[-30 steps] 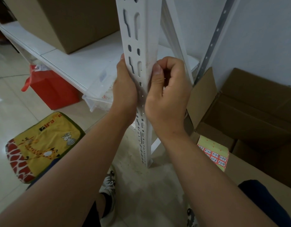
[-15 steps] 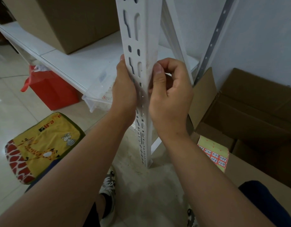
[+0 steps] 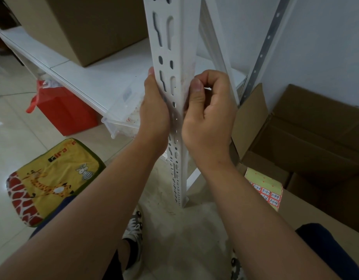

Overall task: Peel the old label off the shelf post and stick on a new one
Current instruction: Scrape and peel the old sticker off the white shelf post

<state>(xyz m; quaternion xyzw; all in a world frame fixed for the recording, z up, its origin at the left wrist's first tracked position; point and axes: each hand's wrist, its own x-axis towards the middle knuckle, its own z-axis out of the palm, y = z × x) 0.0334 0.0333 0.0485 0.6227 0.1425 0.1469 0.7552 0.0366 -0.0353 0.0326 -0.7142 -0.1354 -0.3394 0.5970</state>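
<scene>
1. Shelf post (image 3: 175,47): white slotted upright, centre of frame, running from the top edge down to the floor.
2. Left hand (image 3: 154,114): fingers wrapped round the post's left edge, holding it.
3. Right hand (image 3: 210,116): fingers curled, thumb tip pressed on the post's right face; whether it pinches a label, cannot tell.
4. Label sheet (image 3: 264,187): red handwritten stickers, lower right, on a cardboard box (image 3: 308,211).
5. Giraffe cushion (image 3: 51,178): lower left, on the floor.

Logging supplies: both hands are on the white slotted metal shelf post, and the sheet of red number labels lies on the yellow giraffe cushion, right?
Not quite. In the head view the sheet of red number labels lies on the brown cardboard box at right, not the cushion. Both hands are on the white slotted metal shelf post.
</scene>
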